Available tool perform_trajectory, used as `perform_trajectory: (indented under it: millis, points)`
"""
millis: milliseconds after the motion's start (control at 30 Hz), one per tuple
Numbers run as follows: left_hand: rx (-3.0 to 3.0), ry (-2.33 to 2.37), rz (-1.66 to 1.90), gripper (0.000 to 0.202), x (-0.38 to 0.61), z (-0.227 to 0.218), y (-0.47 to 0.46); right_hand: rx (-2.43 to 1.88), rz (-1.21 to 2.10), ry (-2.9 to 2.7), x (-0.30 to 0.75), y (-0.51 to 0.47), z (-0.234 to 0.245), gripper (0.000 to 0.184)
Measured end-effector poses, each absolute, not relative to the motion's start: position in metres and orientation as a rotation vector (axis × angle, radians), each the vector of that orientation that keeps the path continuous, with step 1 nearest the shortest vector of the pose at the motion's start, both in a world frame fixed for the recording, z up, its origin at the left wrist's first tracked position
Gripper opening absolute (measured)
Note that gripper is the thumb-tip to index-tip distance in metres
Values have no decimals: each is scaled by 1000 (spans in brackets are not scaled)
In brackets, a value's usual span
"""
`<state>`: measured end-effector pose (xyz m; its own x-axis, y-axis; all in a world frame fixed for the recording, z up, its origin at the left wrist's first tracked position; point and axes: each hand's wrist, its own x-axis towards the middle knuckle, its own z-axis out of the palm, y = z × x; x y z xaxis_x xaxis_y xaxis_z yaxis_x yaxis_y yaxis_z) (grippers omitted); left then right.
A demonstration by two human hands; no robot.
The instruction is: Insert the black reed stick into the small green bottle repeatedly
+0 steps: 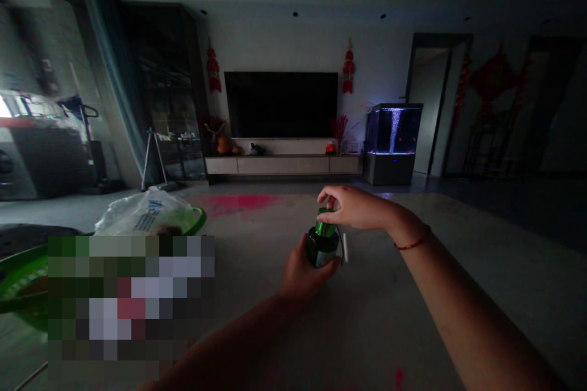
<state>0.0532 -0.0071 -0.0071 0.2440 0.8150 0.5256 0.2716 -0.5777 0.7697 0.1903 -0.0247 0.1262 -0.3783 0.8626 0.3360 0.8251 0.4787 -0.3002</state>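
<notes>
Lower centre: we find left hand (pixel 297 274) gripping dark bottle (pixel 314 248), right hand (pixel 355 208) pinching green cap (pixel 325 230); slack left grip could drop bottle.

1 head-worn camera looks forward and down from behind and above the grip, where the bare left hand (pixel 298 275) holds the small dark-green bottle (pixel 323 244). The grip sits near, below and slightly right of the view's centre. Well beyond it, the wide view faces the flat black rectangular television (pixel 280 104); left of the grip, it takes in the green plastic basket (pixel 200 219).
</notes>
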Motion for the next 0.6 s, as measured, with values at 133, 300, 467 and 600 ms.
perform_trajectory:
  millis: [133, 300, 467, 600]
  points:
    - [1959, 955, 1343, 40, 54, -6, -8, -1210, 272, -2378, 197, -27, 130, 36]
    - [1963, 988, 1345, 40, 54, -7, -7, -1381, 153, -2252, 191, -22, 125, 41]
    - [2010, 1048, 1317, 39, 52, -8, -5, -1513, 94, -2232, 188, -20, 123, 34]
    - [1995, 1010, 1318, 41, 52, -9, -5, -1346, 250, -2323, 194, -27, 128, 30]
